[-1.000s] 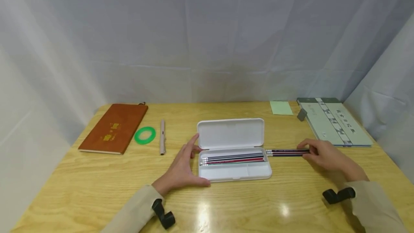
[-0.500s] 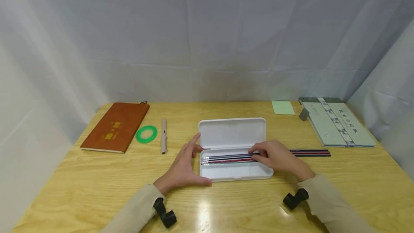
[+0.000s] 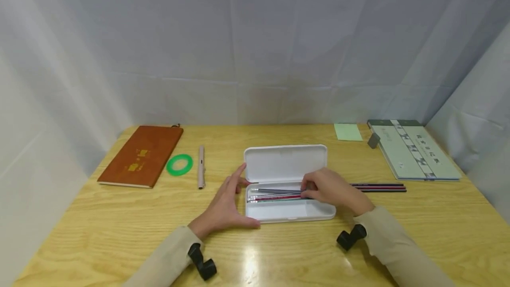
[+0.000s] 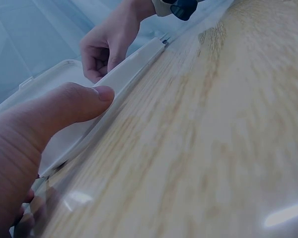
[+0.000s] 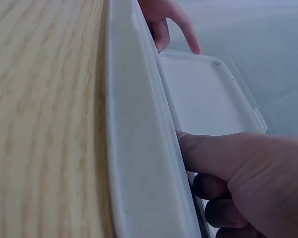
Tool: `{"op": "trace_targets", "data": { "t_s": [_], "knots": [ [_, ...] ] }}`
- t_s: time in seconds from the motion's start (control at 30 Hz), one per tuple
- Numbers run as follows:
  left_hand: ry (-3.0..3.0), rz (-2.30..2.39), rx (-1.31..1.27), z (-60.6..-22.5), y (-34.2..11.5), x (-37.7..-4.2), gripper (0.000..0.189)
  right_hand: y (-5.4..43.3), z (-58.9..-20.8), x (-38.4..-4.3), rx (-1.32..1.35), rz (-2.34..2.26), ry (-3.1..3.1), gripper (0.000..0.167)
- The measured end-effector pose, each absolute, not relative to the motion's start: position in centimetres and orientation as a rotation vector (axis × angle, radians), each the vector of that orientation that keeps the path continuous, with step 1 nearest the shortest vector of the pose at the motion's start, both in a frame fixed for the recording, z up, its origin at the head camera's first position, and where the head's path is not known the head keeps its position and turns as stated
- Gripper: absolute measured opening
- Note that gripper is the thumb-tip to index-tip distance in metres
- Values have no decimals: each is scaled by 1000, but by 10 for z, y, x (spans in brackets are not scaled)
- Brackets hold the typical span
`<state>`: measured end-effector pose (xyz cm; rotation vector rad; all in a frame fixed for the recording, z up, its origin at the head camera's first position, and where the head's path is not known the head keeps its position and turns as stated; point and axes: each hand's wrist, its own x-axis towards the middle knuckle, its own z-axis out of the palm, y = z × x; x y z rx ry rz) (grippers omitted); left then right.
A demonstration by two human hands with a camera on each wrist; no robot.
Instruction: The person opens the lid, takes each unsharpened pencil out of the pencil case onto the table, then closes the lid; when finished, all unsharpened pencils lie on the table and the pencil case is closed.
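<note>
An open white pencil case (image 3: 287,209) lies on the table, its lid (image 3: 285,163) leaning back. My left hand (image 3: 224,209) grips its left end, thumb at the front edge and index finger up by the lid. In the left wrist view the thumb (image 4: 87,101) presses on the case's front wall. Dark, red and green pencils (image 3: 275,198) lie in the back compartment. My right hand (image 3: 328,189) reaches inside, thumb and fingers pinching dark pencils (image 3: 279,191), whose left ends are angled apart from the others. Its fingertips are partly hidden behind the wall in the right wrist view.
Several pencils (image 3: 382,188) lie right of the case, partly behind the right hand. At left are a brown notebook (image 3: 141,156), a green tape ring (image 3: 172,169) and a pen (image 3: 201,167). Sticky notes (image 3: 348,132), a grey eraser (image 3: 373,140) and a pale green book (image 3: 414,149) are at right.
My right hand has let go of the pencils right of the case, moved left into the case and pinched dark pencils there, shifting their ends. My left hand stays put.
</note>
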<state>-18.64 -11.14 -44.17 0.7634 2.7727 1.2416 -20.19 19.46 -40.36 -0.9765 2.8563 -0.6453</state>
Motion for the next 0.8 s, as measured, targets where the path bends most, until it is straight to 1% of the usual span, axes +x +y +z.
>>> {"op": "trace_targets", "data": {
  "t_s": [0.2,0.37,0.57,0.73,0.8],
  "knots": [
    [2768,1245,779,-441,-112,-185,140,200,-407,-201,-959,-837,2798,5],
    [2781,1244,789,-442,-113,-186,141,218,-406,-195,-918,-943,2869,5],
    [2785,1245,799,-441,-114,-186,140,268,-408,-179,-837,-941,3037,3],
    [2771,1248,812,-441,-112,-187,140,319,-415,-160,-764,-888,3179,9],
    [2771,1248,807,-441,-111,-188,140,338,-419,-152,-710,-903,3190,9]
  ]
}}
